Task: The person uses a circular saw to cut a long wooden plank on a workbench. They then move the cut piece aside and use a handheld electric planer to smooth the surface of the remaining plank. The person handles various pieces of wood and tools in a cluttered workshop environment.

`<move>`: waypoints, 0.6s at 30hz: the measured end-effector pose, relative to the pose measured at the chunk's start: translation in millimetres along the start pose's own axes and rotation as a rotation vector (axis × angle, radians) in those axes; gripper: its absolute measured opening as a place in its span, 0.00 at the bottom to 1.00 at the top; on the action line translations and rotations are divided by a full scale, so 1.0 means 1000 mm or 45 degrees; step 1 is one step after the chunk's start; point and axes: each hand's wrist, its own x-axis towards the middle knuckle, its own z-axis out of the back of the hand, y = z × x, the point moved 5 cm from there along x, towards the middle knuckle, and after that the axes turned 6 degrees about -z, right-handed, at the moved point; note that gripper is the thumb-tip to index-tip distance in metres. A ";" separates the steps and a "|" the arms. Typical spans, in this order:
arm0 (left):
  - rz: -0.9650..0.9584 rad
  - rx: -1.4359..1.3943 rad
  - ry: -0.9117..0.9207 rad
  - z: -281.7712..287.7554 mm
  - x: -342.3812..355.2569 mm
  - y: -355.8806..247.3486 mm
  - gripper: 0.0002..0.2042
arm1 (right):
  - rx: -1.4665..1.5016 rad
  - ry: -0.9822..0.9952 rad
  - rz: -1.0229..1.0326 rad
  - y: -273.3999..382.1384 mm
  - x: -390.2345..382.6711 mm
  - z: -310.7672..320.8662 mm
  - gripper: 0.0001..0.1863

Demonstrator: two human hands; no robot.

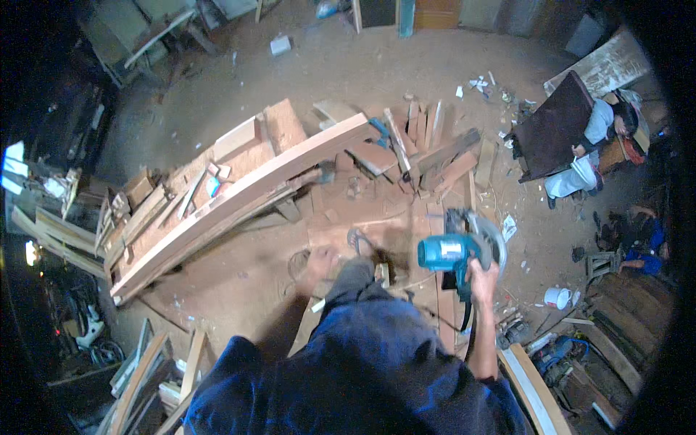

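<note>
Holding on tight, the bare right hand (481,275) has its fingers wrapped around the handle of a blue-green and black round-bladed power saw (442,252), between 3 and 4 o'clock from the middle of the view. The handle sits on the far side from the blue-green motor, so the grip looks made for one hand to carry all that weight. A shiny curved metal guard (498,235) covers the blade's edge, likely to keep skin away from the teeth. A black bendy cord (466,317) hangs from the saw toward 5 o'clock, near the forearm. Whether the saw rests on any wood below is hard to see. The bare left hand (319,262), at 7 o'clock and close to the middle, is blurry; I cannot tell if its fingers are spread or curled, and no thing shows in it. Just past it is a foot in a dark sandal (357,239). Farther out, a long pale wooden beam (243,203) runs from 8 up to 12 o'clock along the edge of a wide pale wooden board (291,123), which seems to hold it up off the dirt. A thick pale wooden block (238,139) lies on that board at 10 o'clock. Brown wood scraps (373,156) make a messy heap around 1 o'clock. Way out between 2 and 3 o'clock, another person (600,122) bends beside a dark brown flat panel (554,130), and a white plastic bucket (557,297) is near 4.
</note>
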 end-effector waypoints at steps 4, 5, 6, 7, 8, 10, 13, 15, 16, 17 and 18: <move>-0.076 0.283 -0.296 0.050 0.105 -0.075 0.24 | -0.005 0.206 0.096 0.085 0.009 -0.062 0.11; -0.003 0.380 -0.370 0.051 0.112 -0.142 0.24 | -0.005 0.197 0.085 0.099 0.008 -0.065 0.13; 0.064 0.496 -0.567 0.064 0.122 -0.157 0.24 | -0.034 0.273 0.095 0.116 0.010 -0.078 0.12; 0.114 0.615 -0.746 0.072 0.136 -0.168 0.25 | -0.107 0.291 0.119 0.134 0.011 -0.089 0.14; 0.107 0.621 -0.740 0.074 0.157 -0.180 0.25 | -0.104 0.304 0.137 0.147 0.017 -0.098 0.15; 0.095 0.648 -0.710 0.071 0.184 -0.198 0.25 | -0.143 0.352 0.164 0.164 0.032 -0.110 0.16; 0.192 0.534 -0.576 0.064 0.190 -0.215 0.23 | -0.285 0.479 0.209 0.191 0.061 -0.127 0.17; 0.105 0.724 -0.251 0.031 0.196 -0.179 0.21 | -0.400 0.565 0.231 0.209 0.076 -0.141 0.17; 0.053 0.817 -0.091 0.016 0.199 -0.168 0.21 | -0.398 0.585 0.236 0.216 0.088 -0.148 0.17; 0.121 0.888 0.088 0.006 0.192 -0.164 0.20 | -0.392 0.596 0.229 0.220 0.101 -0.153 0.16; 0.200 0.961 0.268 -0.003 0.176 -0.154 0.20 | -0.381 0.617 0.213 0.220 0.111 -0.157 0.16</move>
